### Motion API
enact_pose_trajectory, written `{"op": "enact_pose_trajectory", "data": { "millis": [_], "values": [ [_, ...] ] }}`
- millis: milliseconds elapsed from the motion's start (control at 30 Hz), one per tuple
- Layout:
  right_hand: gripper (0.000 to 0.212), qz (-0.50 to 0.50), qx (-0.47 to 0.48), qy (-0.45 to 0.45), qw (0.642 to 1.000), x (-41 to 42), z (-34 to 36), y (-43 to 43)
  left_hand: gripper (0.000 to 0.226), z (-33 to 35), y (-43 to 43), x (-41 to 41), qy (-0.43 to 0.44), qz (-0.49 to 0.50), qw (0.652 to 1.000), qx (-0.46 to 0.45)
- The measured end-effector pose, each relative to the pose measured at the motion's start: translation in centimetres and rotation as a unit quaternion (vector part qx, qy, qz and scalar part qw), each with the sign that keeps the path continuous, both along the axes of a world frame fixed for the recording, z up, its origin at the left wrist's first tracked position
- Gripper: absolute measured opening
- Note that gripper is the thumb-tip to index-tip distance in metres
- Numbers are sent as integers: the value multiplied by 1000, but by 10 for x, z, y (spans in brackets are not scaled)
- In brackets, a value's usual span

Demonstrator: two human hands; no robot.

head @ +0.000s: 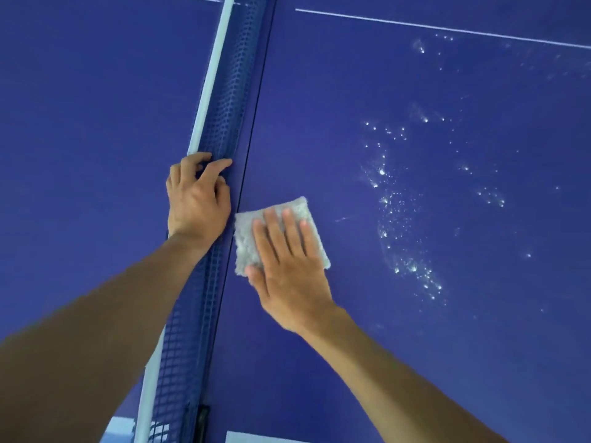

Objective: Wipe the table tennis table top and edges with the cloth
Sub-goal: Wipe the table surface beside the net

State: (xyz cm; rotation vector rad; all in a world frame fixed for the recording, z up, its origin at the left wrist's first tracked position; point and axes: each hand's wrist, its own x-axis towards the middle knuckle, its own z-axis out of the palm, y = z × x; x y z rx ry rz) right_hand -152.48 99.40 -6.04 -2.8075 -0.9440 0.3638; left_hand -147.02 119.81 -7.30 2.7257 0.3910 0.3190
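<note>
Room barely in view. Nearly whole view taken up by blue table top point(96, 91). Only two pale slivers along bottom edge: light patch point(119, 430) bottom left, white strip point(256, 438) bottom centre. Floor or painted marking, cannot tell. Lighting bright and even; small white glints point(382, 171) scattered on surface right of centre.

deep blue table top point(415, 346) with a thin white line point(447, 28) far off; blue grid-mesh net point(224, 107) topped by a white band point(211, 75); pale grey cloth point(246, 241); white speckles point(399, 203) scattered right.
</note>
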Motion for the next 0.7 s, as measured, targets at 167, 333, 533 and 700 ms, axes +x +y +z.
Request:
{"op": "enact_pose_trajectory", "data": {
  "millis": [167, 333, 533, 700],
  "values": [
    [67, 110, -10, -35, 993, -125, 1, -61, 32, 22, -19, -16, -19, -142, 988, 61],
    [66, 42, -33, -42, 998, -169, 4, -136, 22, 43, -36, -77, -14, -196, 977, 82],
    [63, -44, -10, 16, 999, -153, 9, -65, 31, 47, -57, -188, 54, -149, 985, 63],
    [68, 152, -2, -18, 988, -155, 8, -55, 46, 39, -72, -227, 114, -154, 977, 94]
  ]
}}
